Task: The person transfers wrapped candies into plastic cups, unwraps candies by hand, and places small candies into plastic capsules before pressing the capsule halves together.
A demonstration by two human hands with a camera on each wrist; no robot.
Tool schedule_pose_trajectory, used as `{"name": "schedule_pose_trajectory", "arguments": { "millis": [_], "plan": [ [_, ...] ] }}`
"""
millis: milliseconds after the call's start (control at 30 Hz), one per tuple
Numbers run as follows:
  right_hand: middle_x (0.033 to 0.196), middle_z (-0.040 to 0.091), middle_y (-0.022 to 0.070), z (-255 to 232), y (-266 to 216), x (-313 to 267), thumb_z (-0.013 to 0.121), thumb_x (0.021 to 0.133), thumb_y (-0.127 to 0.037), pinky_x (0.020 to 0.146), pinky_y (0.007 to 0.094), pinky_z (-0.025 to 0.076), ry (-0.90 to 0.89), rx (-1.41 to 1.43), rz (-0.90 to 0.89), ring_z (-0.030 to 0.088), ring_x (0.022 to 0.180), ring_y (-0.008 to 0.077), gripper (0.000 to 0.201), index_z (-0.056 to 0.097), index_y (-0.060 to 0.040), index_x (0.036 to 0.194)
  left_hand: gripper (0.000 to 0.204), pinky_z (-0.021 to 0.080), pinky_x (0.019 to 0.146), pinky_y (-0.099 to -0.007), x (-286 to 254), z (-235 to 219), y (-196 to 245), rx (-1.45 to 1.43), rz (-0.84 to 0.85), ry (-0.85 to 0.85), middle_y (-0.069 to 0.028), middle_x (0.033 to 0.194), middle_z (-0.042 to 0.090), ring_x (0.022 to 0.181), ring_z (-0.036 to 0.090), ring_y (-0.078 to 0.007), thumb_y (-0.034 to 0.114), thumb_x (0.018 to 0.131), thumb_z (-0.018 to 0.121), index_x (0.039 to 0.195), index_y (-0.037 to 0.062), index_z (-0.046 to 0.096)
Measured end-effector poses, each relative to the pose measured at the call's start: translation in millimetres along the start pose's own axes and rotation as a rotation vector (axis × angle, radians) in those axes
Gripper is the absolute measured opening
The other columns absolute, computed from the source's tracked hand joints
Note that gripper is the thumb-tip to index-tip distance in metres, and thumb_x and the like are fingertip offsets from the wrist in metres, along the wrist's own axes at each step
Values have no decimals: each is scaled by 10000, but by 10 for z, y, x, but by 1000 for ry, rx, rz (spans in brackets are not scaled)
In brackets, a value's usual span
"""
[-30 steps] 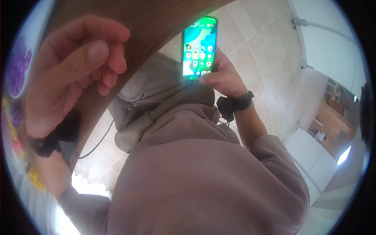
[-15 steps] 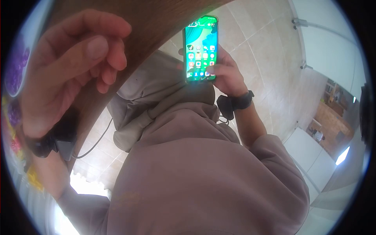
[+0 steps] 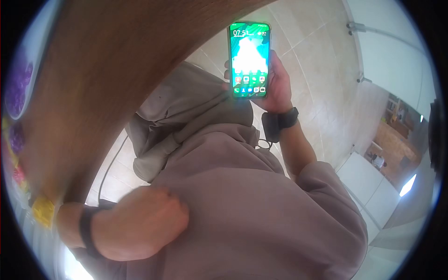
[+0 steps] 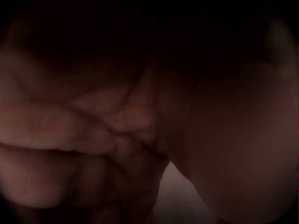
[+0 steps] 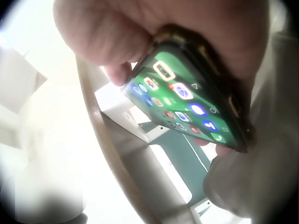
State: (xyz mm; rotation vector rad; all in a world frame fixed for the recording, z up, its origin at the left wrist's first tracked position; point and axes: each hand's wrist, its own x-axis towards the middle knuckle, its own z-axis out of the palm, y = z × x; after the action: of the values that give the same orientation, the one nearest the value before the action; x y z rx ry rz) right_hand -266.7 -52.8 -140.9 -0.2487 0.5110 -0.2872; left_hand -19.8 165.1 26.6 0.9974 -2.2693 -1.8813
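The right hand (image 3: 281,84) grips the phone (image 3: 249,86), fingers round its back and edges, the lit screen facing up and reading 07:51. Phone and hand sit between 12 and 1 o'clock in the head view. At 7 to 8 o'clock the left hand (image 3: 140,224) is bent in front of the shirt (image 3: 252,210); its own wrist view is too dark to tell whether it holds anything. A black strap (image 3: 281,122) rings the right wrist. The trousers (image 3: 186,100) lie at 11 o'clock, beside the table (image 3: 116,56), and tiled floor (image 3: 312,84) spreads at 2.
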Motion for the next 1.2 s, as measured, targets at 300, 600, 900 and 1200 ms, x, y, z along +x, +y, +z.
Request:
{"name": "schedule_pose_trajectory", "arguments": {
  "millis": [300, 600, 900, 1200],
  "plan": [
    [1244, 676, 145, -24, -271, -332, 556, 1011, -353, 858, 351, 557, 317, -885, 256, 675, 1028, 215, 479, 552, -40, 1374, 174, 493, 575, -453, 72, 430, -216, -327, 202, -6, -176, 636, 606, 645, 646, -372, 141, 849, 596, 726, 18, 600],
    [1260, 680, 175, 67, -312, -1000, 650, 807, -60, 990, 425, 485, -28, -1806, 713, 635, 1109, 343, 721, 489, -102, 1508, 139, 466, 628, -386, 101, 307, -100, -78, 243, 52, -124, 720, 572, 692, 614, -303, 137, 871, 589, 777, 35, 576],
    [1177, 610, 175, -197, 336, -441, 664, 784, 60, 974, 445, 491, 75, -1984, 1, 556, 1167, 371, 583, 588, -63, 1349, 92, 514, 652, -438, 182, 133, -115, -209, 155, -3, -164, 755, 634, 778, 662, -344, 76, 788, 641, 750, 0, 606],
    [1482, 447, 155, -14, -114, -370, 668, 760, 34, 899, 396, 538, -399, -1474, 356, 626, 1096, 293, 790, 390, -3, 1498, 125, 532, 783, -451, 176, 26, -245, -53, -76, 93, -144, 862, 662, 882, 663, -356, 141, 860, 660, 916, 31, 678]
  ]
}}
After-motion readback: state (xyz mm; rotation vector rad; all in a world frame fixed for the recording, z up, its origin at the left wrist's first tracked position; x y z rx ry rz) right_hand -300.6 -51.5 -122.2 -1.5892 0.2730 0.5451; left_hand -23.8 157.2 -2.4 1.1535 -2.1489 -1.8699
